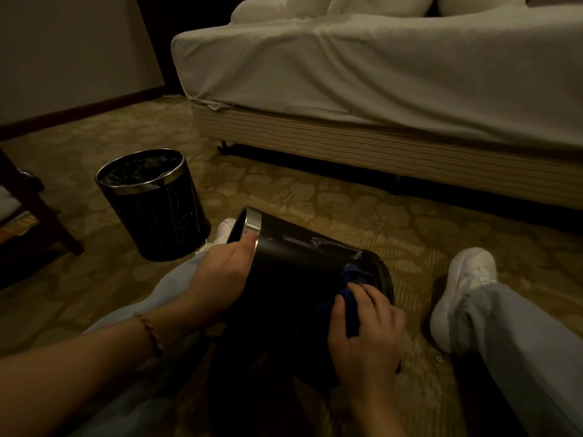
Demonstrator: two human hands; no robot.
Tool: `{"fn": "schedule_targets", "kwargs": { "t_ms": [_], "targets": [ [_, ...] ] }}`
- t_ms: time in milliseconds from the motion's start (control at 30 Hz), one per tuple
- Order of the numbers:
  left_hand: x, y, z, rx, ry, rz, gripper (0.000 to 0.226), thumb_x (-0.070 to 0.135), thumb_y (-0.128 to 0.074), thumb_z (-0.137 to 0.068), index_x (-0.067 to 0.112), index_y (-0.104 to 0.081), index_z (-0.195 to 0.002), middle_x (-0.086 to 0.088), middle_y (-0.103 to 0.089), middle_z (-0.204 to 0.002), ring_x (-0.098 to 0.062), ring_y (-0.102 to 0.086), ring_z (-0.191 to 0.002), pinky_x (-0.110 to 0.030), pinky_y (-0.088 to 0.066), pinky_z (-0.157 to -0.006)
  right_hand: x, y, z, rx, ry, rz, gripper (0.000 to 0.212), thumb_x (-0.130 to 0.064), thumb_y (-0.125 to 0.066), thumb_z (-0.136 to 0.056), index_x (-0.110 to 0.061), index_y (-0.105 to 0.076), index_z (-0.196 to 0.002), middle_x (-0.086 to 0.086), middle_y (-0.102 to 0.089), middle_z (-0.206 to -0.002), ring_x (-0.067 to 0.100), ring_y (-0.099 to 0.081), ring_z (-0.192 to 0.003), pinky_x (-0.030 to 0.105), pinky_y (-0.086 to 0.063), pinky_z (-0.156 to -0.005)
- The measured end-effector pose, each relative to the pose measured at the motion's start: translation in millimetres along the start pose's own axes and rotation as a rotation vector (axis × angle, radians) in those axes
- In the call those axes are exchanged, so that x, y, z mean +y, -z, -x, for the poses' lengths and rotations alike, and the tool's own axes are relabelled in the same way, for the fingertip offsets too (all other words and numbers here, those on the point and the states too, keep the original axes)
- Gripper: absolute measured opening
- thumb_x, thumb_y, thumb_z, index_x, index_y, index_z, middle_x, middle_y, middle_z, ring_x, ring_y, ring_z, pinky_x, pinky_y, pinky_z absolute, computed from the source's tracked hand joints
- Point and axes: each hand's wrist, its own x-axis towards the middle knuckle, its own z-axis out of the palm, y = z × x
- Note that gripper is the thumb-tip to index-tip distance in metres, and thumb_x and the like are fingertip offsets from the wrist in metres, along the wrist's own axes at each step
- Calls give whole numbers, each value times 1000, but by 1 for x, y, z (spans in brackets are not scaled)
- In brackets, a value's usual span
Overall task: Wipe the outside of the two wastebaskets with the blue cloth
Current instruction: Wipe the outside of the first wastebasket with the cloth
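Left hand (220, 275) grips the near wastebasket (296, 279) at its shiny metal rim, thumb on top. This smooth black cylinder lies tilted on the lap, mouth pointing up-left, base toward the right. Right hand (366, 326) curls its fingers (340, 310) on the bunched blue cloth (351, 294), pressing it near the base. Second wastebasket (154, 206) stands upright on the patterned carpet (347, 203), near the bed (378, 74).

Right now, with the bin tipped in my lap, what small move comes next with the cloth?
Probably slide the blue cloth up toward the chrome rim: the right hand presses it near the tilted wastebasket's base, and the left hand steadies the rim end.
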Motion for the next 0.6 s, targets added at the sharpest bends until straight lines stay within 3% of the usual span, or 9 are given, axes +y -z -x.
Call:
{"fn": "schedule_targets", "kwargs": {
  "t_ms": [67,133,267,400,533,600],
  "targets": [
    [1,-2,0,-7,59,162,50,39,-39,-101,9,-60,-68,-5,-59,-56,-11,-57,-49,-23,-44,-48,-1,0,0,9,-54,-22,40,-43,-51,-91,-15,-71,-114,4,-67,-119,28,-55,-102,28,-39,-88],
    [4,-6,0,-42,85,280,51,39,-40,-101,2,-63,-75,-11,-63,-62,-20,-61,-54,-29,-46,-50,1,-1,-1,-2,-67,-39,42,-44,-52,-91,-16,-70,-115,3,-66,-121,26,-54,-104,25,-37,-88],
    [2,-17,4,-63,-47,226,53,42,-36,-99,11,-57,-62,3,-55,-47,-8,-51,-41,-19,-38,-39,0,-4,1,-61,4,-77,40,-43,-55,-91,-16,-68,-118,1,-64,-125,24,-54,-105,13,-29,-91],
    [-6,-22,16,-178,-154,241,45,42,-38,-94,16,-52,-61,5,-56,-51,-4,-49,-47,-17,-39,-48,-19,-2,7,-24,98,-183,37,-38,-60,-91,-15,-69,-118,0,-64,-125,23,-55,-104,22,-42,-90],
    [-7,-26,28,-175,-171,243,46,21,-38,-102,23,-55,-59,5,-60,-51,-3,-52,-48,-11,-40,-46,-46,4,12,-57,298,-210,34,-38,-62,-91,-18,-69,-118,1,-65,-125,21,-55,-104,27,-45,-88],
    [-11,-27,32,-169,-222,244,44,35,-37,-96,27,-64,-63,6,-63,-55,-3,-53,-46,-15,-40,-43,-54,6,15,-76,363,-222,34,-39,-61,-93,-18,-70,-118,2,-65,-126,22,-56,-105,31,-47,-87]
  ]
}}
